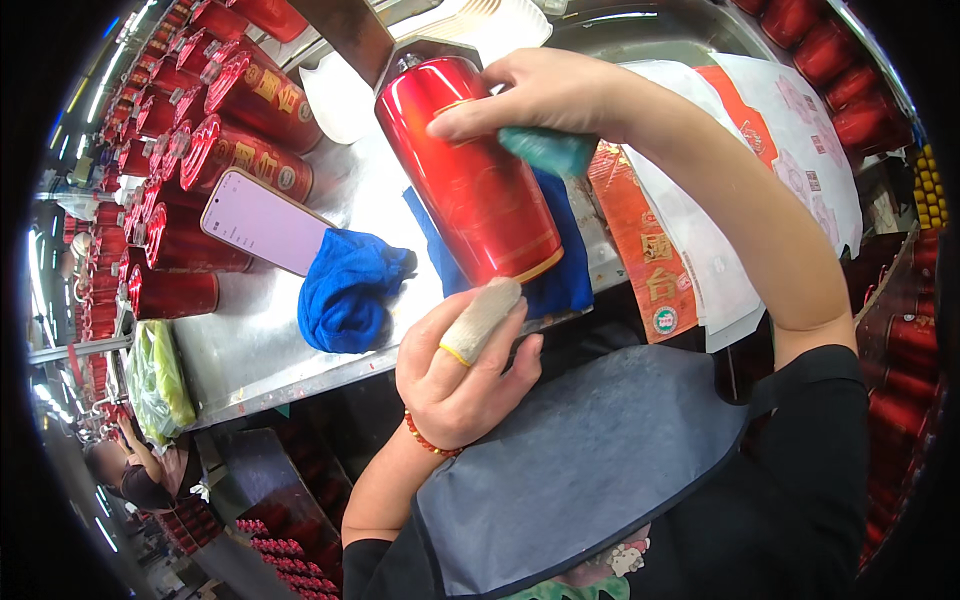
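Observation:
A glossy red bottle [465, 170] with a gold base rim leans over a blue cloth [570, 240], its neck end beside a metal bracket [345, 35]. Across its upper body lies the thumb of my right hand [560, 95], closed on the bottle, with the other fingers partly hidden behind it. A green pad [550, 150] is tucked under that palm. My left hand [465, 370] is at the bottle's base, fingers extended and thumb apart. One of its fingers wears a pale fabric sleeve with a yellow edge, and its tip meets the base rim.
A crumpled blue cloth [350, 290] and a phone [265, 220] lie on the metal table [270, 350]. Several red bottles [250, 160] crowd the left. Printed sheets [690, 200] lie at right. A green plastic bag [158, 385] hangs by the left edge; another person [150, 470] is beyond.

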`<state>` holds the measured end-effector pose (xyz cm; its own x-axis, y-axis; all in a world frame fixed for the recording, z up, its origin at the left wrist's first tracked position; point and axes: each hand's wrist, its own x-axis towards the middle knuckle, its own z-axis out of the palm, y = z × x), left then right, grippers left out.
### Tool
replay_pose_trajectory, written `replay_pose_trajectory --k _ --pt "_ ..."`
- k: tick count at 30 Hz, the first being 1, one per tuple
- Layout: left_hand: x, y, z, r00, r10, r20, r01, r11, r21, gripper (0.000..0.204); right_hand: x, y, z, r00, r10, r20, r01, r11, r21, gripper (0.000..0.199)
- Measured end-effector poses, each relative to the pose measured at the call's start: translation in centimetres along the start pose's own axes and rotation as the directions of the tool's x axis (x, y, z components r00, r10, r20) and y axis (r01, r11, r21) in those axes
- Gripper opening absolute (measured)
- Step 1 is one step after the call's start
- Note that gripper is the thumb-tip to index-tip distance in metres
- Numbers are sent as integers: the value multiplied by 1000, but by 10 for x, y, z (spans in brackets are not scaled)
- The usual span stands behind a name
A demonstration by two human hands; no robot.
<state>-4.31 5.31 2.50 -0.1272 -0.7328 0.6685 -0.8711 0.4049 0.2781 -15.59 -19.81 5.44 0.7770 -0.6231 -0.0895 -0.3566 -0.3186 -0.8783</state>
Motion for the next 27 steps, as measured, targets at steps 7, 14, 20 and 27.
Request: replay_pose_trajectory --k 7,14,20,27 --pt "2 2 -2 1000 5 13 -5 1000 22 32 4 21 -25 974 84 212 -117 982 148 99" --pt "2 2 -3 1000 -14 17 14 1000 17 34 3 30 5 992 -118 41 104 962 252 100" --pt "13 7 -6 998 9 57 -12 999 42 33 -4 -16 -9 997 66 42 -55 975 -217 101" --pt "5 6 -6 999 -18 41 16 999 37 32 10 36 -3 976 9 219 -90 929 360 102"
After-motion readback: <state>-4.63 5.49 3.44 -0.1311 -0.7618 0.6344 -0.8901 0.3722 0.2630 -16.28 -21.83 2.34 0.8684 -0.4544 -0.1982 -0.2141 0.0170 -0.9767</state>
